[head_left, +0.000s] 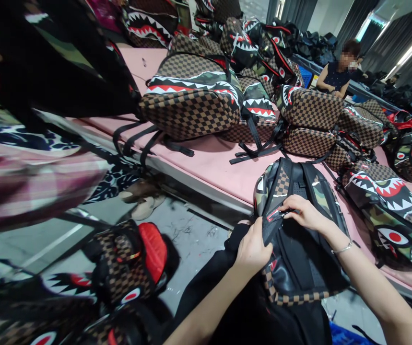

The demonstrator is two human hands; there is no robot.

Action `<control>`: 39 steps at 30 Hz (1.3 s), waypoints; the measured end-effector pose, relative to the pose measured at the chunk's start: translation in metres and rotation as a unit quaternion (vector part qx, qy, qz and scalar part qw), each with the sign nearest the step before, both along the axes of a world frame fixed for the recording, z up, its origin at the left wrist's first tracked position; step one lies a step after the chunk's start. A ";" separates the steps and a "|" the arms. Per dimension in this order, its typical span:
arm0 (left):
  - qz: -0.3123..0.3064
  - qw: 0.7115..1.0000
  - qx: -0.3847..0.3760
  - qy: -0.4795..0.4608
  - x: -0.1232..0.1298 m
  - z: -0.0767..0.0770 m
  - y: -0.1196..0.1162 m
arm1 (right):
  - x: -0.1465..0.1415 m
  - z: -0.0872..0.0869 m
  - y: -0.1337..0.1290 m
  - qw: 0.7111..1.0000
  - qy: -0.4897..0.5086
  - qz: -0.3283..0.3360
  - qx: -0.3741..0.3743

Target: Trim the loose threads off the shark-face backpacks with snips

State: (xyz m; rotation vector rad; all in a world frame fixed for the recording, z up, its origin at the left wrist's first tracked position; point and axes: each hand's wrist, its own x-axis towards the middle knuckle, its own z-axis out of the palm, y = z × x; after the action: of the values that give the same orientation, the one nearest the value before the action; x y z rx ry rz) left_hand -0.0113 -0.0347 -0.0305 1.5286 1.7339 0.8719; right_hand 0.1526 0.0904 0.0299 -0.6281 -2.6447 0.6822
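A backpack (pixel 310 268) with its black padded back facing up lies across my lap and against the pink table's edge. It has brown checkered trim and camouflage patches. My left hand (pixel 254 247) is closed on the left shoulder strap (pixel 271 231), near a small red-edged opening or tag. Just above, the fingers of my right hand (pixel 303 212) pinch together over the strap beside that red edge. Something small and dark shows at those fingertips, too little to name. The right wrist wears a thin bracelet.
Checkered backpacks with shark-mouth prints (pixel 194 103) crowd the pink table (pixel 206 165). More bags (pixel 126 258) are piled at lower left. A person in a plaid garment (pixel 36 182) stands at left with a dark bag. Another person (pixel 333 79) is at the back right.
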 end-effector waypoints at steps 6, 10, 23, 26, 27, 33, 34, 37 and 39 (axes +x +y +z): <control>0.010 1.000 0.012 -0.019 0.002 0.000 0.000 | -0.005 -0.001 -0.007 1.000 -0.005 -0.014 -0.001; 0.027 0.980 0.024 -0.197 0.002 -0.001 0.005 | 0.002 -0.003 -0.003 0.988 0.039 -0.109 -0.100; 0.042 0.935 0.028 -0.351 -0.018 -0.028 0.029 | 0.018 -0.003 0.045 0.964 -0.016 -0.142 -0.226; 0.038 0.933 0.027 -0.356 -0.019 -0.028 0.030 | 0.013 -0.001 0.050 0.959 -0.039 -0.124 -0.251; 0.037 0.931 0.027 -0.361 -0.020 -0.028 0.030 | 0.011 -0.001 0.051 0.958 -0.046 -0.118 -0.258; 0.026 0.925 0.027 -0.378 -0.021 -0.024 0.030 | 0.000 0.000 0.049 0.963 -0.070 -0.093 -0.245; 0.027 0.926 0.027 -0.375 -0.021 -0.023 0.029 | -0.002 0.001 0.048 0.964 -0.073 -0.091 -0.238; 0.025 0.930 0.030 -0.365 -0.021 -0.024 0.029 | -0.008 0.004 0.042 0.968 -0.088 -0.091 -0.218; 0.021 0.934 0.036 -0.354 -0.020 -0.025 0.028 | -0.012 0.006 0.038 0.971 -0.096 -0.092 -0.200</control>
State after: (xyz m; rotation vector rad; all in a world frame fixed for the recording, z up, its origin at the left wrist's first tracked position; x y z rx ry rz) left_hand -0.0316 -0.0062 -0.0556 1.0221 1.2084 1.3191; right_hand 0.1401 0.1284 0.0362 -1.0857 -2.5863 1.1618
